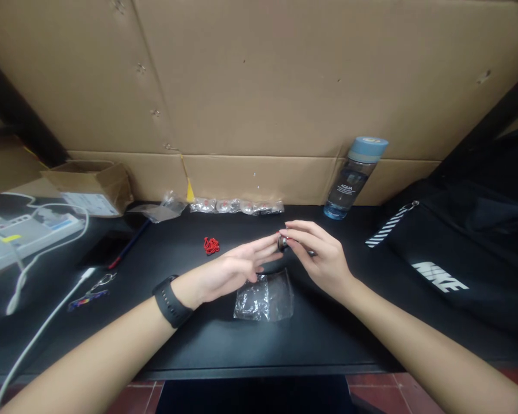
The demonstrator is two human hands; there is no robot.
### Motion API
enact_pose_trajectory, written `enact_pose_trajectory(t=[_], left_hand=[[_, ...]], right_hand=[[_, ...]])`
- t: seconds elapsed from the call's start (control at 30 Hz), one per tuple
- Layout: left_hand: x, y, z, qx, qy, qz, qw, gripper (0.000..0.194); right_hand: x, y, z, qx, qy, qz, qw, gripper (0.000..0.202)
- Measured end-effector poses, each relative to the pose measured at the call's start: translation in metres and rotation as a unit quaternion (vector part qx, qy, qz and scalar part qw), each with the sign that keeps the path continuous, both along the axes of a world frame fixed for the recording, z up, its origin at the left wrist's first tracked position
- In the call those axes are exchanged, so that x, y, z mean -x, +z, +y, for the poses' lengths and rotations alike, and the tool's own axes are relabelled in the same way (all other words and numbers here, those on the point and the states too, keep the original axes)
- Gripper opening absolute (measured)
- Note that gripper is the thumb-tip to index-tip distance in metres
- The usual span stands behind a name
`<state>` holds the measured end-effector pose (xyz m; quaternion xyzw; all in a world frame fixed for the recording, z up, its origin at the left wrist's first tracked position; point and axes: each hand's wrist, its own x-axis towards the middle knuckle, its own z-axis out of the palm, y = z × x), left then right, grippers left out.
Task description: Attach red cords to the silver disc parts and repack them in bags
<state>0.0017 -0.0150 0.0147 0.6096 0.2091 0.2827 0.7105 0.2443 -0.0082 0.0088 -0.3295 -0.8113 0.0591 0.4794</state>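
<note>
My right hand [322, 253] pinches a small round metallic piece [281, 242], dark and shiny, between its fingertips. What kind of thing it is I cannot make out, and the fingers partly cover it. Palm turned inward and fingers stretched out, my left hand [237, 265] touches the piece with its fingertips. A black watch band [172, 302] is round the left wrist. Below the hands a clear plastic bag [263, 298] lies flat on the black table. Left of the fingers is a small tangled heap of red cord [211, 246].
Several small wrapped packets [228, 206] line the cardboard wall, beside clear plastic wrapping [166, 208]. A water bottle [351, 178] stands back right, near a black bag [440, 259]. Leftward are an open carton [90, 187], a power strip [34, 233], a phone [112, 247], a white cable [47, 322] and a keychain [90, 293].
</note>
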Motion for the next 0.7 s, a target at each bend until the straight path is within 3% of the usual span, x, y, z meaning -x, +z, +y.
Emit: enact_pose_trajectory(t=[0.1,0.27,0.43,0.53,0.63,0.7], left_hand=[[0.0,-0.002,0.0,0.016,-0.01,-0.012,1.0,0.1],[-0.001,0.0,-0.001,0.027,-0.013,-0.038,0.999,0.098],[-0.001,0.004,-0.002,0.004,-0.006,0.012,1.0,0.095],[0.002,0.004,-0.002,-0.105,0.047,0.114,0.987,0.072],[0.008,0.006,-0.006,-0.3,0.077,0.252,0.917,0.039],[0.011,0.01,-0.009,-0.381,0.038,0.295,0.875,0.037]], right_hand=[[0.001,0.0,0.0,0.01,0.004,-0.009,1.0,0.032],[0.002,-0.003,-0.002,0.095,0.05,0.037,0.994,0.031],[0.001,-0.004,-0.003,0.132,0.079,0.056,0.986,0.036],[-0.006,0.003,-0.004,0.115,0.065,0.048,0.99,0.035],[-0.015,0.016,-0.006,0.064,0.082,-0.002,0.995,0.038],[-0.02,0.024,-0.008,0.032,0.112,-0.046,0.992,0.04]])
